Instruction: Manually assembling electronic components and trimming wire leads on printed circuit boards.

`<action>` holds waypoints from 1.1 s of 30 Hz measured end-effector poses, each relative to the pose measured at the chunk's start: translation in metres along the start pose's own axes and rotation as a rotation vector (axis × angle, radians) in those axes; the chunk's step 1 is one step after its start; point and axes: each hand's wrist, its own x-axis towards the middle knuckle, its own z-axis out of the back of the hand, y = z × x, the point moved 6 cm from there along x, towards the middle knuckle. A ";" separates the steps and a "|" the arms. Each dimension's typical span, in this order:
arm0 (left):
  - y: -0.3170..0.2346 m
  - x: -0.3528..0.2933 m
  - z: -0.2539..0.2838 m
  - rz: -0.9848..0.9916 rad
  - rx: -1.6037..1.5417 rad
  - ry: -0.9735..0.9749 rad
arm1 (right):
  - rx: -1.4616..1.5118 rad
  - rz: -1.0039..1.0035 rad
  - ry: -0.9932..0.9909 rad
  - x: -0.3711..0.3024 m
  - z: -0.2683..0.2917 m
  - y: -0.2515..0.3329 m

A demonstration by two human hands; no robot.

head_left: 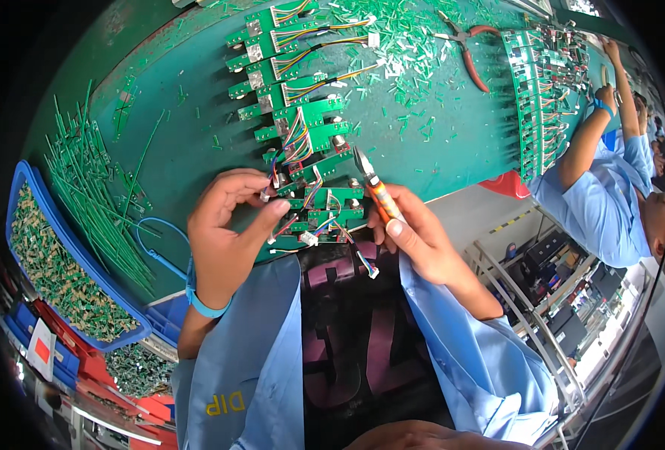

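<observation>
A column of green circuit boards (325, 136) with coloured wire leads runs down the middle of the bench to its near edge. My left hand (231, 221) is at the left side of the nearest boards, thumb and forefinger closed on a circuit board (291, 187) by a small white connector. In my right hand (422, 236) is a pair of cutting pliers (377, 191) with yellow-orange handles. Their tip points up and left, beside the right edge of the boards. A loose wire lead with a white plug (370, 270) hangs over the near edge.
Green board scraps (407, 67) litter the far bench. Red-handled pliers (467, 56) lie beside another board row (531, 105). Long green strips (92, 180) are heaped at left, near a blue bin (29, 225) of small pieces. At right sits a person in blue (602, 195).
</observation>
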 end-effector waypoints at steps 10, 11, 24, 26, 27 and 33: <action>0.008 0.009 0.000 0.052 -0.056 0.006 | -0.117 0.021 -0.048 0.003 -0.004 0.004; 0.007 0.009 0.000 0.045 -0.056 0.009 | -0.124 0.028 -0.057 0.004 -0.004 0.004; -0.003 0.017 -0.001 0.016 -0.106 -0.006 | -0.209 0.070 -0.100 0.008 0.002 0.008; -0.006 0.015 -0.004 0.041 -0.084 0.011 | -0.172 0.013 -0.111 0.006 0.001 0.008; -0.006 0.015 -0.006 0.054 -0.073 0.021 | -0.153 -0.015 -0.118 0.005 0.001 0.008; 0.000 0.013 -0.007 0.136 -0.019 0.078 | -0.417 0.047 -0.087 0.002 0.007 0.018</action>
